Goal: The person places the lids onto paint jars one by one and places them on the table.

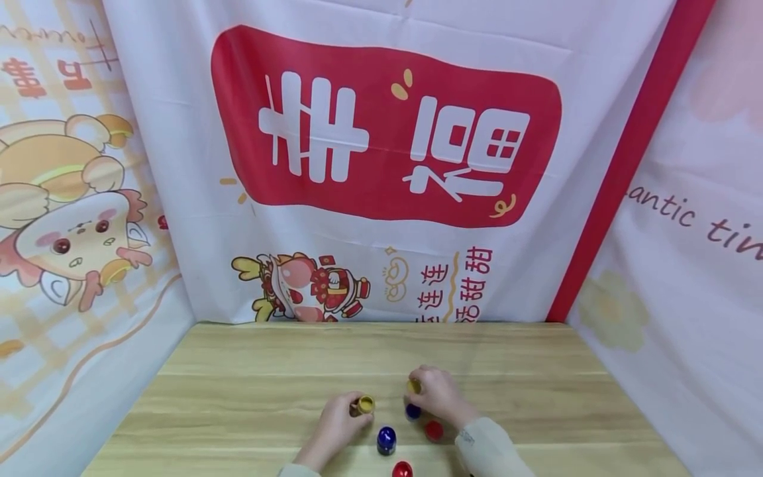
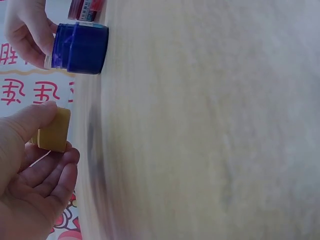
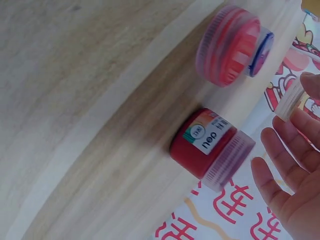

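The person's left hand (image 1: 341,421) pinches a small yellow cylindrical plastic jar (image 1: 365,404), which sits between the thumb on one side and the fingertips on the other, projecting past them toward the right hand (image 1: 440,392). In the left wrist view the jar shows against the printed white cloth wall (image 2: 20,85), raised off the pale wood-grain tabletop (image 2: 200,120). The right hand pinches a flat, round, clear-rimmed yellowish plastic cap (image 1: 414,385) at the thumb and index finger, its other fingers loosely spread; cap and jar are apart, at about the same depth on the table. A dark blue round plastic piece (image 1: 412,412) lies just below the right fingers in the head view, and a matte red round plastic piece (image 1: 434,430) lies beside the right wrist. Between the hands, nearer the person, stands a glossy dark-blue round plastic pot (image 1: 386,440), with a glossy red round plastic pot (image 1: 402,469) near it at the frame's lower edge.
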Demonstrator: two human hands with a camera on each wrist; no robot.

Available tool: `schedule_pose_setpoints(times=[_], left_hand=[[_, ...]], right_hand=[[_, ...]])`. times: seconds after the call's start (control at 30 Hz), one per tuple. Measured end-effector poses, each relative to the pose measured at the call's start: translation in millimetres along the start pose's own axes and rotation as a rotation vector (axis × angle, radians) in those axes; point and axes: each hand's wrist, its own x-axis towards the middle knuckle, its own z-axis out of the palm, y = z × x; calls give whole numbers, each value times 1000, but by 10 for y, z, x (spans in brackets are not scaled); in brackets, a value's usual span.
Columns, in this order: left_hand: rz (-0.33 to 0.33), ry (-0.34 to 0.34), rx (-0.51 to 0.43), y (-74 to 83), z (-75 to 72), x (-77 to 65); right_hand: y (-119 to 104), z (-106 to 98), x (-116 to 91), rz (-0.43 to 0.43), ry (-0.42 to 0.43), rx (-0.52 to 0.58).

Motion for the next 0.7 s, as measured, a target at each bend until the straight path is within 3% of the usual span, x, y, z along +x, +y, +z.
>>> schedule_pose_setpoints(times=[0.2,0.43,0.7], left_hand=[[-10,-2,-5,39,-38,-18],[28,15,0,75,-84,-48],[37,18,-2,215,-161,-63]], right_hand=[[-55,-105,-48,-35,37,-5],[-134,-231,-82,-47,16,48],[-235,-374,-149,-54,28,64]])
